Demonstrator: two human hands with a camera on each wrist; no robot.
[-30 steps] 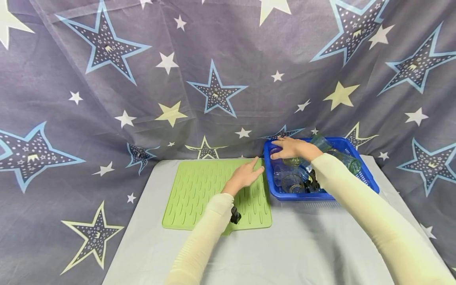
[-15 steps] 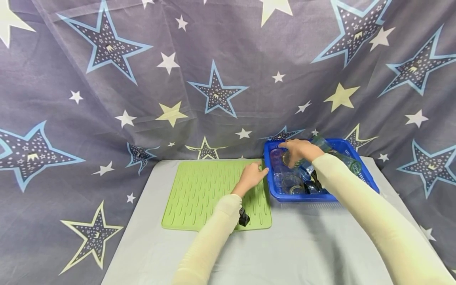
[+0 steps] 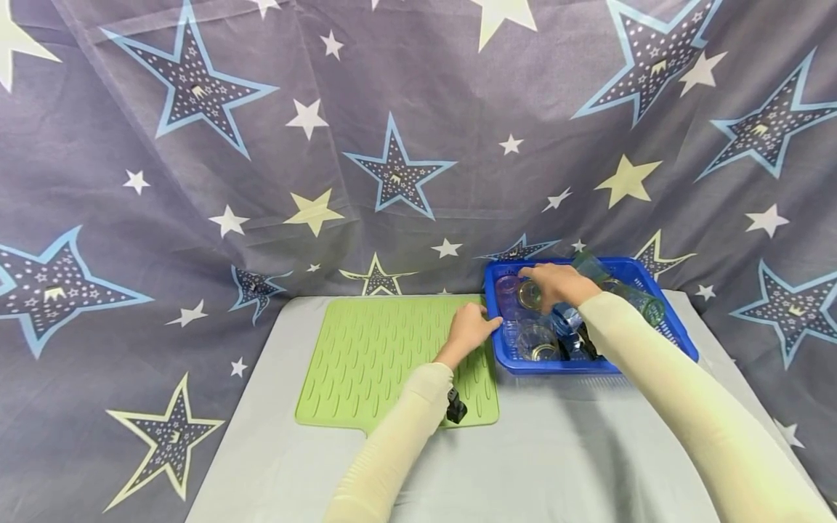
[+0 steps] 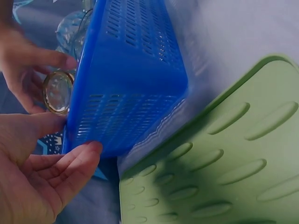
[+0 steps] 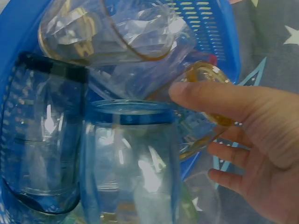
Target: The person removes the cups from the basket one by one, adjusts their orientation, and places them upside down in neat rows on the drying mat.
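Observation:
At the left side of the blue basket, my left hand has its thumb over the rim and its fingers against the outer wall. My right hand reaches into the basket and holds a clear glass with a gold rim, thumb on one side and fingers on the other. The same glass shows beyond the rim in the left wrist view. Close by in the basket lie a blue glass jar, a dark blue glass and a clear glass with a gold band.
A green ribbed drying mat lies left of the basket on the white-covered table. Greenish glasses lean in the basket's right part. A grey curtain with stars hangs right behind.
My left hand has moved right from over the mat to the basket's rim. My right hand has drawn back slightly from the basket's far left corner, and its fingers have closed on the glass.

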